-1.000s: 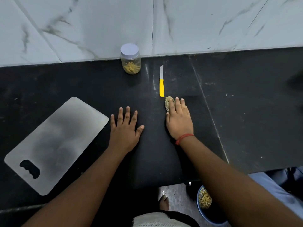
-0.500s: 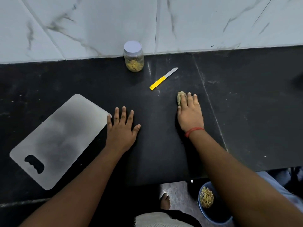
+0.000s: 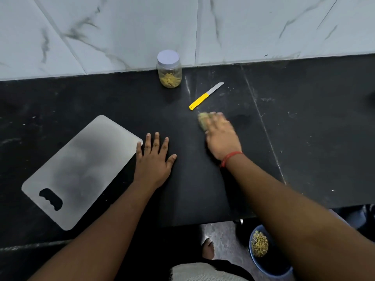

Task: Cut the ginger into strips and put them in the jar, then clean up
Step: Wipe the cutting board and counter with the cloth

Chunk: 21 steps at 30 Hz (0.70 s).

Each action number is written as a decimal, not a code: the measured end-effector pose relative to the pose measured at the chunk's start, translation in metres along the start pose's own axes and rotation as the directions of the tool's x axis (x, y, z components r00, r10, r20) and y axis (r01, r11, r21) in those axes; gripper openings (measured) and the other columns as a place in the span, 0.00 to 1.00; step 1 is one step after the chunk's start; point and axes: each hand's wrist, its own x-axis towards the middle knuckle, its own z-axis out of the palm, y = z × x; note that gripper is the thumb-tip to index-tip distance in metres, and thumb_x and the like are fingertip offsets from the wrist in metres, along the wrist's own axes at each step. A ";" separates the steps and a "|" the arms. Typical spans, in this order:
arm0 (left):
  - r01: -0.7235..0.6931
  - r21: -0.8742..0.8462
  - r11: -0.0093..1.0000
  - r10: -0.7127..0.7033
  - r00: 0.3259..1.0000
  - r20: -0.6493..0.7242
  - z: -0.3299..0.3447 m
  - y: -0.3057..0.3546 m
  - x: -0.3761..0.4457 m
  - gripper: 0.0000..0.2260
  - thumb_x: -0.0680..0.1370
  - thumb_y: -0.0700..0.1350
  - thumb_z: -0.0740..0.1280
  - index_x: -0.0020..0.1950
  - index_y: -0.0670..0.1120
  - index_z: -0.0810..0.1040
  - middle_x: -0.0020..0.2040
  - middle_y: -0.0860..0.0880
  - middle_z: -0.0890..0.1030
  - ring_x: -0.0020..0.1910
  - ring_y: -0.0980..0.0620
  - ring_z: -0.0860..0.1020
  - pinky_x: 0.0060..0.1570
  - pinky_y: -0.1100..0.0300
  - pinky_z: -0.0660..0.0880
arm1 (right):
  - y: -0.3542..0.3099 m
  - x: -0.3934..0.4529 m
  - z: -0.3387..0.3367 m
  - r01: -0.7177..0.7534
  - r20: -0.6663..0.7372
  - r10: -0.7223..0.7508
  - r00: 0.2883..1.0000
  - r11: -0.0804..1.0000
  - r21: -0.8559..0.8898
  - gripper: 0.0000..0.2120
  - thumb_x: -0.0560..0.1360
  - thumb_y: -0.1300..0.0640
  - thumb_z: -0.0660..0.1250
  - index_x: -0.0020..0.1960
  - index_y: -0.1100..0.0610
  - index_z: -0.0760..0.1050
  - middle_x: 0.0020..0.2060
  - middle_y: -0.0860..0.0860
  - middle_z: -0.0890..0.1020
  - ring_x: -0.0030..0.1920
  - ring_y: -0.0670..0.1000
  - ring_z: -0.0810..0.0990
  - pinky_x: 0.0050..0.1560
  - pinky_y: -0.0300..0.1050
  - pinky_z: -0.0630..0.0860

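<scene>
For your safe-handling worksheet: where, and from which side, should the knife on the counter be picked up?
Grip the knife by its yellow handle, coming from the near-left. It lies flat and diagonal, handle end towards the person, blade pointing away to the far right, so the hands stay off the edge.

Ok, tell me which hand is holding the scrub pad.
The right hand, the one with the red wrist thread, presses the greenish scrub pad near the knife. The left hand lies flat and empty.
</scene>
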 end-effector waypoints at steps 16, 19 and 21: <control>0.006 0.014 1.000 -0.006 1.000 -0.019 0.002 -0.006 -0.010 0.32 0.83 0.64 0.39 0.84 0.51 0.50 0.84 0.44 0.48 0.83 0.42 0.42 0.79 0.39 0.42 | -0.026 -0.090 0.001 -0.185 -0.029 0.185 0.982 0.983 0.003 0.28 0.78 0.52 0.55 0.78 0.56 0.58 0.76 0.56 0.61 0.77 0.59 0.56 0.74 0.57 0.60; -0.003 0.015 1.000 0.004 1.000 -0.028 0.002 -0.004 -0.014 0.33 0.82 0.65 0.36 0.84 0.51 0.50 0.84 0.44 0.49 0.83 0.42 0.43 0.79 0.39 0.42 | -0.055 -0.117 0.006 0.002 0.036 0.000 0.999 0.999 -0.042 0.29 0.78 0.52 0.54 0.78 0.57 0.57 0.77 0.57 0.60 0.77 0.60 0.54 0.74 0.56 0.58; -0.006 0.000 1.000 0.006 0.999 -0.034 0.001 -0.001 -0.015 0.34 0.81 0.65 0.37 0.84 0.51 0.51 0.84 0.44 0.50 0.83 0.41 0.43 0.79 0.39 0.42 | -0.039 -0.124 0.002 0.127 0.060 -0.123 0.991 0.990 -0.055 0.28 0.78 0.51 0.54 0.77 0.54 0.59 0.77 0.55 0.61 0.77 0.57 0.56 0.74 0.57 0.59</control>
